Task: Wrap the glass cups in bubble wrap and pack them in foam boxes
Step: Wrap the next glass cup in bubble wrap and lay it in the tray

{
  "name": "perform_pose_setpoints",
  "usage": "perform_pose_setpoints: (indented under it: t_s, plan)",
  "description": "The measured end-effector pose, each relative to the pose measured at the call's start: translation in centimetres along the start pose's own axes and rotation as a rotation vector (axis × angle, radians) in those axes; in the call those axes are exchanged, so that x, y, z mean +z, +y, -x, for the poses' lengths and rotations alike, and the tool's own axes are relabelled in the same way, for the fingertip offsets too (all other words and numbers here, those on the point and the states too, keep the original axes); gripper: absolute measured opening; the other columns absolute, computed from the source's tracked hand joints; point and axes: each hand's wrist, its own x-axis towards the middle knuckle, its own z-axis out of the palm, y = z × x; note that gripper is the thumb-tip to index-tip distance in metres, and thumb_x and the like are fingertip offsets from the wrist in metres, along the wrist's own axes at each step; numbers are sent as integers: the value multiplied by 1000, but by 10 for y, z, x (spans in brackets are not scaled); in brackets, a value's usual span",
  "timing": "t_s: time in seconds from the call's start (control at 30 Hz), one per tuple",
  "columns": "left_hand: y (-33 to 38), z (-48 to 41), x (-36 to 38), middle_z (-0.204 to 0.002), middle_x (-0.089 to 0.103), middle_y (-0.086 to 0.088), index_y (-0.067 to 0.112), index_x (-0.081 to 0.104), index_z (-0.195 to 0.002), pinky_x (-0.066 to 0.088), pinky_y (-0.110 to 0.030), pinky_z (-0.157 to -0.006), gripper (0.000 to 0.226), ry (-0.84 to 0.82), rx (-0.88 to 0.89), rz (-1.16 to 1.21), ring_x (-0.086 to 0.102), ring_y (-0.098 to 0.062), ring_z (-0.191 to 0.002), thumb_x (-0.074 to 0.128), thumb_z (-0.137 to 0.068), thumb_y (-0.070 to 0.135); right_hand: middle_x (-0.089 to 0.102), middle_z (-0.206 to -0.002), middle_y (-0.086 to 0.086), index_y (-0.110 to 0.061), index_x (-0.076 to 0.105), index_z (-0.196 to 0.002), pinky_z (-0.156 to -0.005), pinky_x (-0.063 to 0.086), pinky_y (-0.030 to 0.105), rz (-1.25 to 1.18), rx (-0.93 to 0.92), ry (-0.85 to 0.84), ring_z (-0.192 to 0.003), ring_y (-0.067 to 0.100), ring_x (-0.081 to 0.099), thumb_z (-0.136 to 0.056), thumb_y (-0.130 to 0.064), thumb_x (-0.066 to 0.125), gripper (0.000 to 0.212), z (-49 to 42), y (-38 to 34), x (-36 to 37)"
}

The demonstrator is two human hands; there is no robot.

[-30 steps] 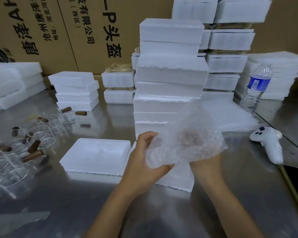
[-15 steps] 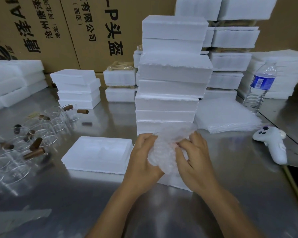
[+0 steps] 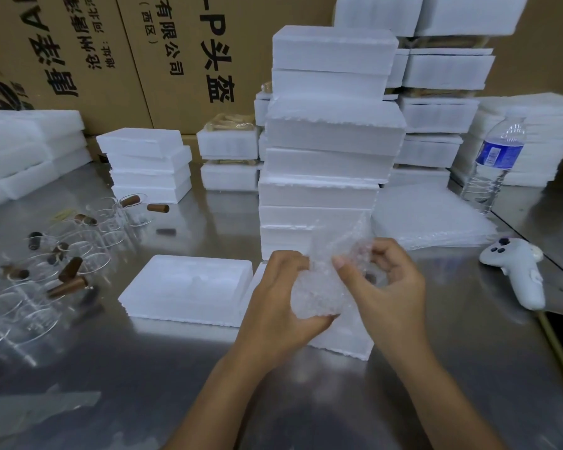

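Head view: my left grip [image 3: 280, 303] clutches the bubble wrap [image 3: 316, 295] bundle, right grip [image 3: 387, 287] pinches its loose flap; I'd tuck it snugly.

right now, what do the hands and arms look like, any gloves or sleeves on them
Both are bare. The left hand and right hand wear no gloves, and no ring shows. The left forearm and right forearm are uncovered down to the bottom edge of the picture, with no sleeve, watch or bracelet in view. The right thumbnail looks short and unpainted.
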Motion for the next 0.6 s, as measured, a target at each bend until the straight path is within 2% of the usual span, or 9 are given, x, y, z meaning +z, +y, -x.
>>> perform_pose_setpoints:
  t_s: [0.1, 0.17, 0.27, 0.3, 0.37, 0.4, 0.43, 0.5, 0.6]
  plan:
    - [5, 0, 1, -115, 43, 34, 64, 30, -110, 41, -3, -79, 78, 3, -54, 85, 48, 8, -106, 83, -57, 43, 65, -82, -4, -38, 51, -98, -65, 51, 16, -54, 61, -17, -80, 8, 64, -70, -12, 80, 48, -4, 4, -3]
    - [6, 1, 2, -117, 40, 42, 70, 25, -112, 41, -2, -81, 86, 5, -51, 114, 47, 11, -109, 84, -56, 39, 63, -85, -10, -41, 55, -92, -66, 50, 15, 19, 36, -40, -81, 7, 62, -69, -11, 81, 46, -5, 4, -3]
    - [4, 2, 4, -120, 37, 45, 71, 23, -114, 41, -4, -84, 89, -14, -41, 104, 45, 12, -111, 82, -59, 35, 59, -86, -27, -42, 57, -76, -65, 46, 13, 243, -73, -77, -82, 5, 58, -69, -9, 81, 42, -3, 4, -1]
    - [4, 2, 4, -121, 38, 42, 67, 26, -116, 40, -3, -85, 86, -14, -29, 92, 45, 12, -111, 81, -61, 34, 58, -83, -29, -41, 56, -73, -66, 44, 14, 314, -120, -91, -82, 5, 56, -68, -7, 80, 42, -2, 4, 0]
    - [1, 3, 5, -121, 45, 29, 54, 35, -118, 41, -5, -86, 77, 12, -13, 90, 47, 9, -111, 82, -62, 29, 54, -74, -29, -28, 63, -72, -72, 41, 17, 402, -200, -144, -84, 6, 52, -69, -9, 76, 23, -1, 4, 2]
    - [0, 3, 5, -120, 47, 23, 48, 39, -115, 43, -8, -87, 72, 36, -22, 101, 49, 7, -110, 83, -63, 27, 52, -76, -29, -21, 67, -74, -77, 40, 19, 431, -227, -187, -88, 5, 50, -72, -14, 72, 9, 0, 5, 2]
    - [1, 2, 4, -119, 49, 18, 44, 41, -113, 44, -10, -87, 69, 66, -31, 103, 49, 5, -109, 84, -63, 25, 53, -81, -28, -17, 69, -79, -83, 38, 22, 457, -244, -244, -93, 4, 47, -77, -20, 66, 4, 1, 5, 3]
    - [1, 0, 2, -115, 51, 9, 39, 43, -109, 41, -6, -84, 62, 133, -6, 60, 50, 5, -106, 81, -62, 27, 54, -90, -20, -16, 71, -87, -92, 33, 25, 498, -281, -356, -103, 4, 42, -90, -34, 49, 28, 4, 8, 3]
    - [0, 0, -1, -113, 49, 3, 22, 56, -103, 37, -1, -81, 46, 154, 54, -7, 48, 3, -104, 77, -63, 27, 43, -104, -12, -25, 71, -94, -93, 29, 25, 567, -318, -417, -108, 4, 33, -96, -48, 28, 48, 9, 7, 4]
